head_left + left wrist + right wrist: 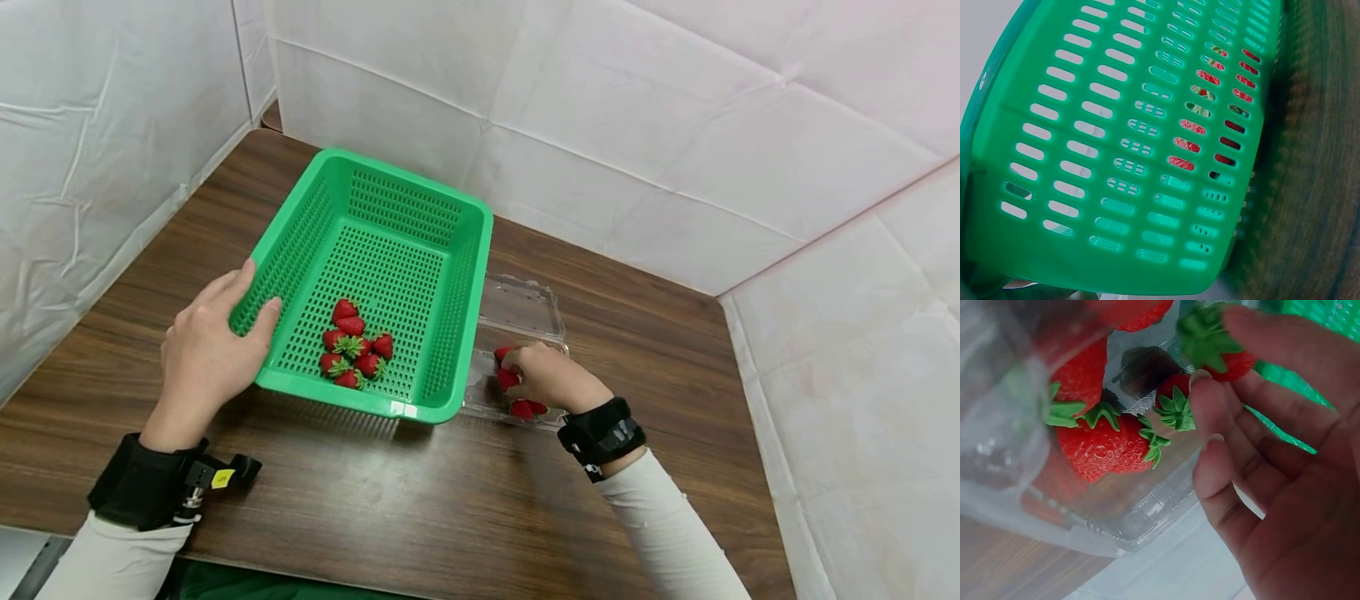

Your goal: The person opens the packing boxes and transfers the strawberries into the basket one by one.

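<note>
A green slotted plastic basket [433, 414] holds several strawberries [350, 325] near its front. My left hand [213, 337] grips its left rim, thumb over the inner side. The left wrist view shows the basket's slotted wall [1094, 147] close up, with red fruit behind the holes; the hand is mostly hidden there. To the right, a clear plastic clamshell box [517, 310] lies with its lid folded back. Inside it, my right hand [551, 377] pinches one strawberry [1235, 367] between thumb and fingers. More strawberries [1094, 450] lie around it in the box.
The dark wood table [630, 333] runs under everything. White sheeting [570, 125] walls off the back and both sides. The basket's right edge overlaps the clamshell box's left side in the head view.
</note>
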Available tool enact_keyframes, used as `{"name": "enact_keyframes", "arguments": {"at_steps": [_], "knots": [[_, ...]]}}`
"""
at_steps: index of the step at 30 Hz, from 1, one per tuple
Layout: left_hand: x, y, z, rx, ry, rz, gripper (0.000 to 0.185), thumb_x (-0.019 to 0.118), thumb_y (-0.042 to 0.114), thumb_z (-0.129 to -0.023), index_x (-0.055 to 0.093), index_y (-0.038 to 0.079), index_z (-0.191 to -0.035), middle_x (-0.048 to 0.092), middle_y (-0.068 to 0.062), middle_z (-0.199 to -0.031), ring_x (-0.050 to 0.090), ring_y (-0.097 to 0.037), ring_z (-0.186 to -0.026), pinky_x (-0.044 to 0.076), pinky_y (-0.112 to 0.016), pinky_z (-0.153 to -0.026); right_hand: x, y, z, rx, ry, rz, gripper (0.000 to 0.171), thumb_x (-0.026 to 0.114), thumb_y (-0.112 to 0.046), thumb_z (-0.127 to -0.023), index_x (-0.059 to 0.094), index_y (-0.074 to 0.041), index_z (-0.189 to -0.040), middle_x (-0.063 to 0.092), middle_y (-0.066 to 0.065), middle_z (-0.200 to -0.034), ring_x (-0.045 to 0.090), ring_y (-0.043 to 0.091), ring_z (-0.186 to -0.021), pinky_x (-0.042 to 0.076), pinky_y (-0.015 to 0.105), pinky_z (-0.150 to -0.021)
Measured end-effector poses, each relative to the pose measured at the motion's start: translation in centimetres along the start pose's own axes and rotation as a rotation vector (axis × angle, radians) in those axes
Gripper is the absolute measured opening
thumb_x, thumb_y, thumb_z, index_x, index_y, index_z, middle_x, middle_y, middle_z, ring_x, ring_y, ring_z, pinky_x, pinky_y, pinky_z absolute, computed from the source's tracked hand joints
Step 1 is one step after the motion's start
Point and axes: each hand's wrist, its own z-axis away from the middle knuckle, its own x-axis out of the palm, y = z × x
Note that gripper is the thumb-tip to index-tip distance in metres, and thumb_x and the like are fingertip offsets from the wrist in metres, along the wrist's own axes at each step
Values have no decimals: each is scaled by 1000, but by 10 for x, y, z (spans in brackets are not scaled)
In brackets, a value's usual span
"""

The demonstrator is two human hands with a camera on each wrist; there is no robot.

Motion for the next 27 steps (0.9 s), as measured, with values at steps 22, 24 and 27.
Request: {"name": "enact_keyframes", "arguments": {"at_steps": [22,24,27], "knots": [[0,-1,0,9,-6,-9,57,47,37,-101,33,17,-152,40,-22,-150,44,-56,-120,33,-69,-90,-2,-6,1,-145,146,-161,16,57,0,-93,66,-3,-107,70,12,-102,66,15,-91,55,28,-78],[1,-2,0,7,-8,-9,57,47,37,-101,32,17,-152,40,-23,-150,44,-56,-120,32,-70,-91,-1,-7,0,-145,131,-143,17,59,1,-92,66,-3,-107,70,12,-102,65,16,-91,55,29,-78],[1,-2,0,6,-8,-6,57,46,37,-101,32,17,-152,40,-22,-150,44,-56,-120,32,-70,-91,0,-8,0,-143,103,-112,16,63,0,-90,67,-4,-105,69,11,-102,65,17,-91,54,29,-78]]}}
